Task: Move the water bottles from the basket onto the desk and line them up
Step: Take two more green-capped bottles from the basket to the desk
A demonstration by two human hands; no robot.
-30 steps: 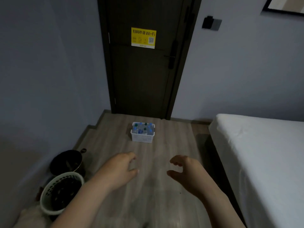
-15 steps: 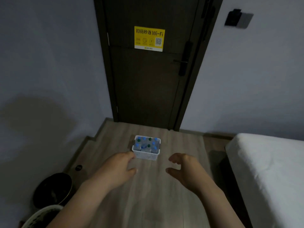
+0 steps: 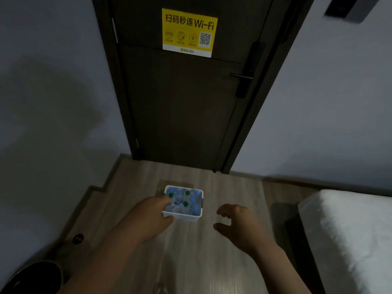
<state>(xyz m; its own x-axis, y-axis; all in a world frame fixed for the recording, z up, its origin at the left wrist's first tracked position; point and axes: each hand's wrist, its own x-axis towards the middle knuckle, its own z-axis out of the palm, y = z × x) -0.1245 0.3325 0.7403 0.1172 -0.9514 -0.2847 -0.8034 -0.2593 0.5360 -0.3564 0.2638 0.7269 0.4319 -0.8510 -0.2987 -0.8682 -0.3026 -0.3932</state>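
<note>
Floor [image 3: 191, 262]: basket [image 3: 182, 218], water bottles [image 3: 192, 200] upright

The left hand [image 3: 148, 217] covers the near-left corner of the white basket [image 3: 186, 218]; whether its fingers [image 3: 166, 200] touch the rim cannot be told. The water bottles [image 3: 186, 203] show only blurred caps. The bed [image 3: 350, 230] and a dark bin [image 3: 31, 279] are cut off by the edges.
</note>
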